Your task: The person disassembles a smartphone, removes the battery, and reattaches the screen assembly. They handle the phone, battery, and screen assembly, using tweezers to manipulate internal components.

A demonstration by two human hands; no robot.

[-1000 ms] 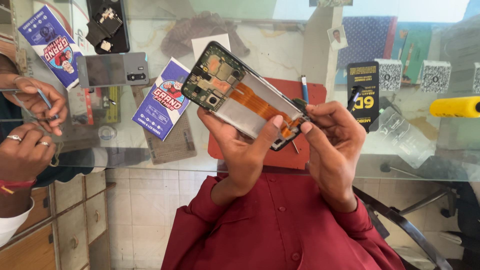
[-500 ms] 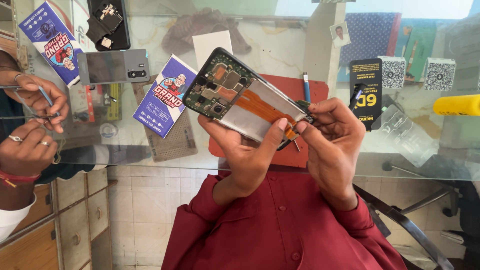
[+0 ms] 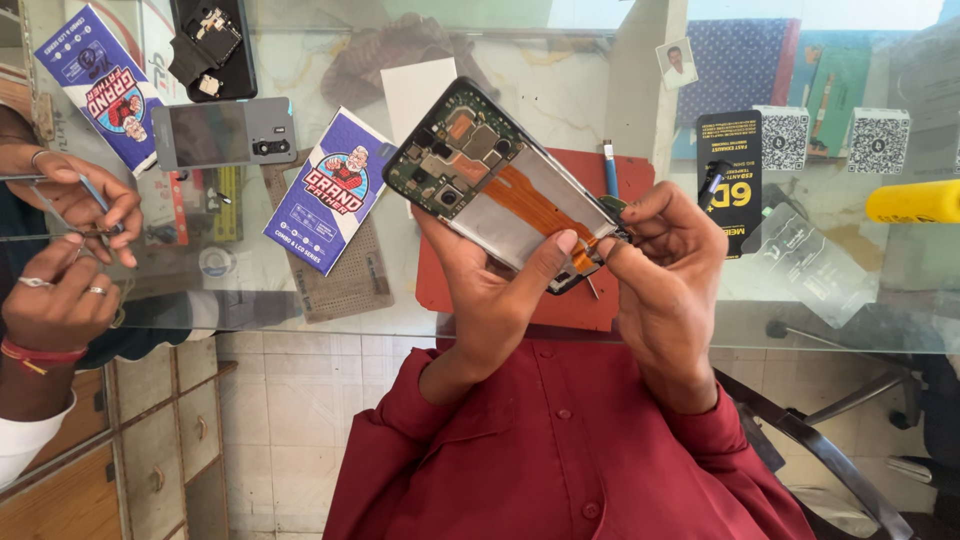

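Note:
My left hand (image 3: 490,290) grips an opened phone (image 3: 500,190) from below, thumb pressed on its lower end. The back cover is off, showing a green circuit board, camera modules, an orange flex cable and a silver plate. My right hand (image 3: 665,270) pinches a thin metal tool (image 3: 592,288) at the phone's lower right corner; its pointed tip sticks out just under that edge. Both hands hover above a red mat (image 3: 440,290) on a glass table (image 3: 300,320).
Another person's hands (image 3: 70,250) work at the left edge with a thin tool. On the table lie two blue-white packets (image 3: 330,195), a grey phone (image 3: 225,132), a black back cover (image 3: 212,45), a black packet (image 3: 730,170), a blue pen (image 3: 610,170), clear film (image 3: 810,260) and a yellow object (image 3: 915,200).
The phone has tilted a little in my left hand. My right hand stays at its lower corner. The other person's hands have shifted slightly.

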